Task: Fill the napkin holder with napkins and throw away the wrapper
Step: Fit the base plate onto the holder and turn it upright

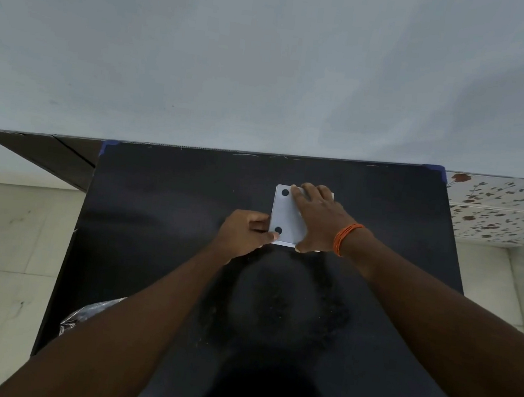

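Note:
A flat white napkin holder (286, 215) lies on the black table (171, 221), showing a face with two round black pads along its left side. My right hand (318, 218), with an orange thread band at the wrist, lies over the holder's right half, fingers spread across the top edge and thumb at the near edge. My left hand (245, 233) pinches the holder's near left corner. Whether napkins sit inside is hidden. I cannot make out a napkin pack.
A crinkled shiny plastic bag (86, 315) peeks out at the table's left edge under my left forearm. A pale wall rises right behind the table. Light floor tiles lie at left, flowered tiles (505, 207) at right. A dark board (48, 153) leans at far left.

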